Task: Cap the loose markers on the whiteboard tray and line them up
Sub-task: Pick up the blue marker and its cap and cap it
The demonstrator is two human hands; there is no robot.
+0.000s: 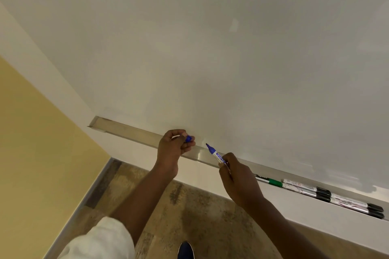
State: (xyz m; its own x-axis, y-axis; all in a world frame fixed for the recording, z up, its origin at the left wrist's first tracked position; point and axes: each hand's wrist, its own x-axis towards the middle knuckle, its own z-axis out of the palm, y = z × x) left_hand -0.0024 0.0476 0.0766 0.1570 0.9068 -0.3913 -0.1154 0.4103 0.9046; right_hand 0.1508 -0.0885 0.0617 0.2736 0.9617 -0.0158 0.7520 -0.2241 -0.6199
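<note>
Left hand (171, 149) comes first on our left side: its fingers are closed around a small blue cap (188, 138), which shows between the fingertips, above the metal whiteboard tray (126, 130). We cannot tell for sure which way the open mouth of the cap looks, but it seems turned to the right.

Just to the right of it, with a short gap between, we see the blue marker (215, 153). Its bare tip points up and to the left, straight toward the cap, and its long axis runs from that tip down and to the right into our right hand (237, 178). This hand is closed on the back part of the barrel, like on a pen.

So the cap and the tip are apart but almost on one line. We judge that the coming move is to bring the two hands together along this line until the cap sits on the tip; the cap hand is the nearer one.

Farther right, a green marker (271, 181) and several black-capped markers (336, 197) lie in the tray, along its length.
</note>
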